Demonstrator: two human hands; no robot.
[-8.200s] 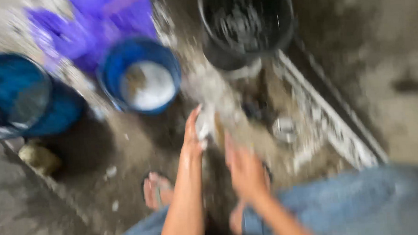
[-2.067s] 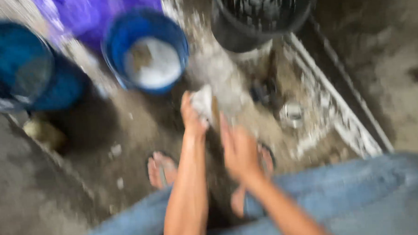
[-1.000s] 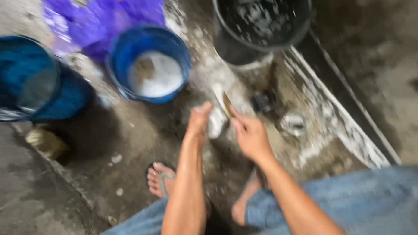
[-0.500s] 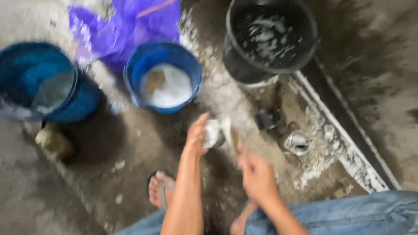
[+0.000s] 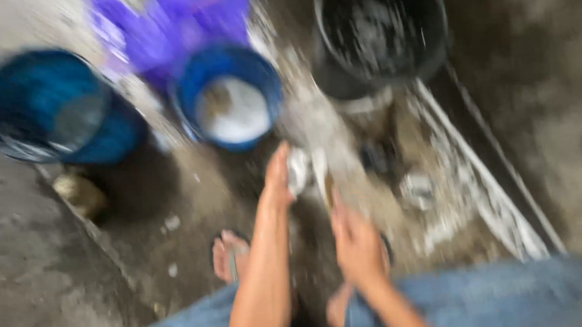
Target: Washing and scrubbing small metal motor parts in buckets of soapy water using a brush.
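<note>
Denim-clad knees sit nearest, below both hands. Left hand grips a small whitish lump, too blurred to name; right hand is closed around a thin tool touching that lump. Beyond the hands stand 2 blue buckets, a black bucket and purple plastic.

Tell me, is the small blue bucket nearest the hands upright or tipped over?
Upright. The small blue bucket shows its round open mouth to the camera, with pale contents sitting in the bottom. The picture is too blurred to tell what they are.
</note>
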